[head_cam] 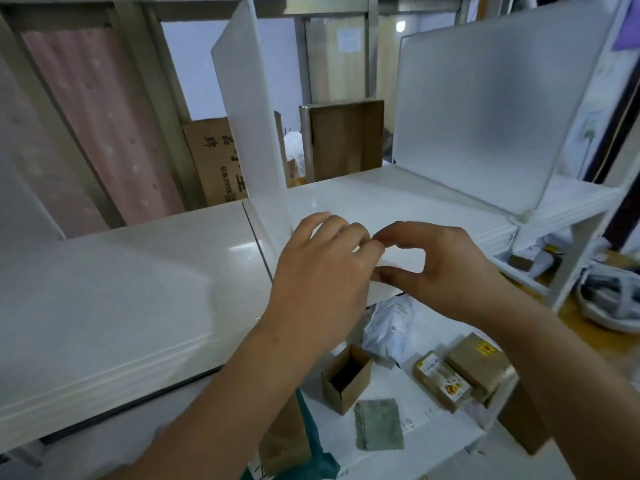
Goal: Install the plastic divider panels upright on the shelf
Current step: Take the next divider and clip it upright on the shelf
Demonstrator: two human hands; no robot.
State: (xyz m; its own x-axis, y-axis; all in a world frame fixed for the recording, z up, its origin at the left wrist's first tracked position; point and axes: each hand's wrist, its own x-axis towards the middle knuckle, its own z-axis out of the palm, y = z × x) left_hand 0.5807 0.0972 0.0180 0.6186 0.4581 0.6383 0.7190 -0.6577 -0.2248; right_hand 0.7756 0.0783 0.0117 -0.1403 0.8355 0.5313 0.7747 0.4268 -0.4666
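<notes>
Head view. Looking down across a white shelf (173,265) in a metal rack.

Mid-shelf: middle divider panel (249,116), translucent plastic, upright, running front to back, lower front corner right by the left hand. At the shelf's right end: right divider panel (485,116), also upright, well apart from the first, front lower corner at a small pale fitting (526,214).

Left hand (322,271): back up, at the shelf's front edge, just beside the base of the middle divider panel. Fingers (343,230) curled, tips against the right forefinger. Cannot tell whether anything is pinched there.

Right hand (446,268): just right of the left, over the front edge. Thumb and forefinger curved apart in a C, nothing visible in the gap, other fingers tucked behind.

Below, on the lower shelf (433,441): small open cardboard box (346,377), grey-green pouch (379,424) lying flat near it, two brown packets (478,367) side by side, white mailer bag (388,327) partly under the forearms.

Behind the rack: printed carton (214,161) left of the middle divider panel, plain brown box (343,140) between the two panels. Pink sheet (100,126) far left.
</notes>
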